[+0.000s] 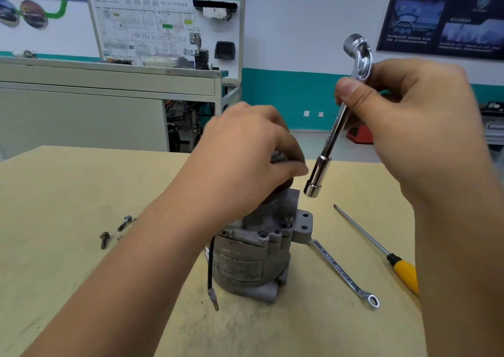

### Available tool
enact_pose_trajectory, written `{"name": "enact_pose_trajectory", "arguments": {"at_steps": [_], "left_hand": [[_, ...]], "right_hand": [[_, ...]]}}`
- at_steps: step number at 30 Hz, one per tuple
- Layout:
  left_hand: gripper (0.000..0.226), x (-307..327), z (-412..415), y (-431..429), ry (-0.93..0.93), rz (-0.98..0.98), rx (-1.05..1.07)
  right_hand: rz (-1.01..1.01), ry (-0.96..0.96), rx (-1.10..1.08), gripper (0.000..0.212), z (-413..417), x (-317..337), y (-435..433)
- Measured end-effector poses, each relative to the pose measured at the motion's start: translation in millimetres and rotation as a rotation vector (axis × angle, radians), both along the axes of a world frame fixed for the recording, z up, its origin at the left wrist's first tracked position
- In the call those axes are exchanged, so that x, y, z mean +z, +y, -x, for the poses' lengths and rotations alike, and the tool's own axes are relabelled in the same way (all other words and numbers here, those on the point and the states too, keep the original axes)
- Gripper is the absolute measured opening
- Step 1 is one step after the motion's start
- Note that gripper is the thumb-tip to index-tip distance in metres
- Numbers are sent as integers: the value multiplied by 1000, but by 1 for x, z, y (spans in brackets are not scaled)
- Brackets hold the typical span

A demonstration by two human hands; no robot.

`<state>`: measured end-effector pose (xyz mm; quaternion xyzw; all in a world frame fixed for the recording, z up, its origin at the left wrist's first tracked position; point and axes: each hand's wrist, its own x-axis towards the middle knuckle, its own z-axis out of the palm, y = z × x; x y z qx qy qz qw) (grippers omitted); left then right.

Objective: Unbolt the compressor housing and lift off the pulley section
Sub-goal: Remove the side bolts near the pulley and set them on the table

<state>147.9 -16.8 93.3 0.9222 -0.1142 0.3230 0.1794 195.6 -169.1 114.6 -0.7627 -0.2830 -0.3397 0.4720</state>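
Observation:
A grey compressor (245,264) stands upright on the wooden table (68,187), a black wire with a terminal hanging down its front. My left hand (245,149) lies over its top, fingers curled round the dark pulley section, which is mostly hidden. My right hand (403,111) grips the shaft of a chrome L-shaped socket wrench (335,130), held in the air. The socket end hangs just above and right of the housing, clear of it. A bolt head (288,218) shows on the housing flange below the socket.
Two removed bolts (114,231) lie on the table to the left of the compressor. A ring spanner (343,272) and a yellow-handled screwdriver (381,253) lie to its right. A grey cabinet and a wiring display board stand behind the table.

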Motion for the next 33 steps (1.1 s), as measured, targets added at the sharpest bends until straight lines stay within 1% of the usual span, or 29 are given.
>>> {"name": "enact_pose_trajectory", "arguments": {"at_steps": [2,5,7,10,14,26,33], "left_hand": [[12,0,4,2,32,-140,19],[17,-10,2,-4,152,-354,122],[23,-18,-1,-10,182,-436,214],[27,-23,-2,-13,169,-491,298],[22,-24,-3,-16,183,-512,314],[22,-26,-3,-17,185,-479,300],[21,-28,-6,-18,180,-467,302]], "right_hand": [[-12,1,-9,18,-1,1,-2],[-3,6,-21,19,-3,2,-4],[3,12,-22,20,-4,1,-5],[4,16,-21,18,-5,2,-8],[8,15,-16,22,-5,2,-9],[33,28,-9,24,-1,0,-6],[40,16,5,20,2,0,-4]]}}
